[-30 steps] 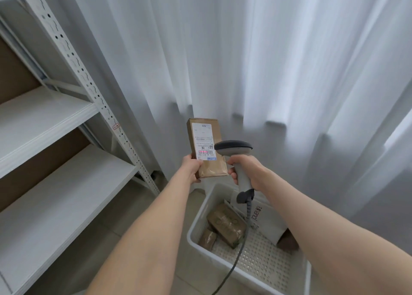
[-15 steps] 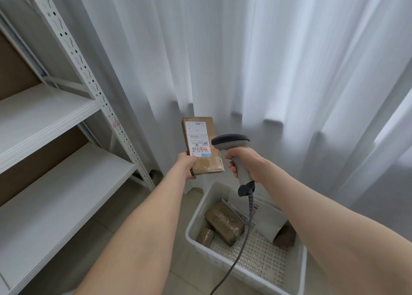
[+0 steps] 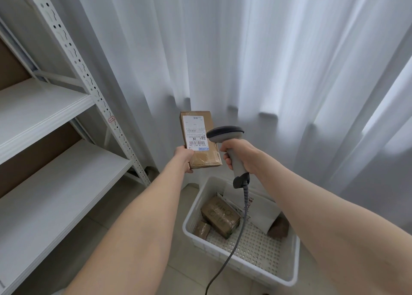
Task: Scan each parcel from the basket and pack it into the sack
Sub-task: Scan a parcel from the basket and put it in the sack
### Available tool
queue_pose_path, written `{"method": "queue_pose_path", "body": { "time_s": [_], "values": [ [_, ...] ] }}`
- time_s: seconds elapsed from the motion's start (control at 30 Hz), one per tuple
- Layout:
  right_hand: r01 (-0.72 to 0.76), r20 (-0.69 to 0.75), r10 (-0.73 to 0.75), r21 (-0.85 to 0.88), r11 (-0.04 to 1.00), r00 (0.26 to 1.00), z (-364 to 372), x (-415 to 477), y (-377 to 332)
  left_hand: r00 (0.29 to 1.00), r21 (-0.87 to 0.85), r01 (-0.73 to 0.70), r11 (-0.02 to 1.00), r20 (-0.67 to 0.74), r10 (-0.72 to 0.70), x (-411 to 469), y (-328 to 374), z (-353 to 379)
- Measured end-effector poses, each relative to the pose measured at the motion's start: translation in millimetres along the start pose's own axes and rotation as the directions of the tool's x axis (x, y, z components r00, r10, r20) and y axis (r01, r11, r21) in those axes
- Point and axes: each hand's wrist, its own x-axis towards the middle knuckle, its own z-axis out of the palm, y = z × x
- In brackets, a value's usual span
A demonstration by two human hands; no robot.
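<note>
Lacking the earlier red scan line, the cardboard parcel [image 3: 199,139] is gripped in the left hand [image 3: 184,158], the barcode scanner [image 3: 225,133] in the right hand [image 3: 242,155], so sacking is judged next.

A parcel storeroom: slotted metal shelving [image 3: 73,56], handheld barcode scanner [image 3: 225,134], basket [image 3: 194,223] of parcels.

You've got a white metal shelf rack [image 3: 44,107] on your left, pale curtains [image 3: 267,60] straight ahead, tiled floor [image 3: 176,272] underneath.
</note>
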Motion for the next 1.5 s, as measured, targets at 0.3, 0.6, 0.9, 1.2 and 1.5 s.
{"method": "queue_pose_path", "body": {
  "time_s": [0.3, 0.6, 0.9, 1.2, 1.5],
  "values": [
    [0.003, 0.026, -0.004, 0.023, 1.000, 1.000, 11.2, -8.6, 14.4, 1.000, -0.010, 0.001, 1.000, 0.002, -0.001, -11.0, -10.1, -21.5],
    [0.042, 0.078, -0.045, 0.051, 0.998, 0.996, 94.8, -48.4, 59.7, 0.992, -0.107, -0.034, 0.994, -0.121, 0.021, -86.9, -64.7, -134.2],
    [0.059, 0.239, -0.054, -0.013, 0.998, 0.969, 205.0, -138.8, 130.9, 0.966, -0.153, -0.023, 0.988, -0.258, -0.018, -220.6, -156.8, -263.7],
    [-0.010, 0.403, 0.032, -0.057, 0.998, 0.915, 337.8, -199.4, 185.7, 0.879, -0.170, 0.012, 0.985, -0.468, -0.091, -314.4, -231.7, -399.3],
    [-0.127, 0.399, 0.166, -0.124, 0.984, 0.902, 502.7, -213.6, 273.3, 0.786, -0.243, 0.070, 0.968, -0.584, -0.203, -310.2, -333.5, -549.2]
  ]
}}
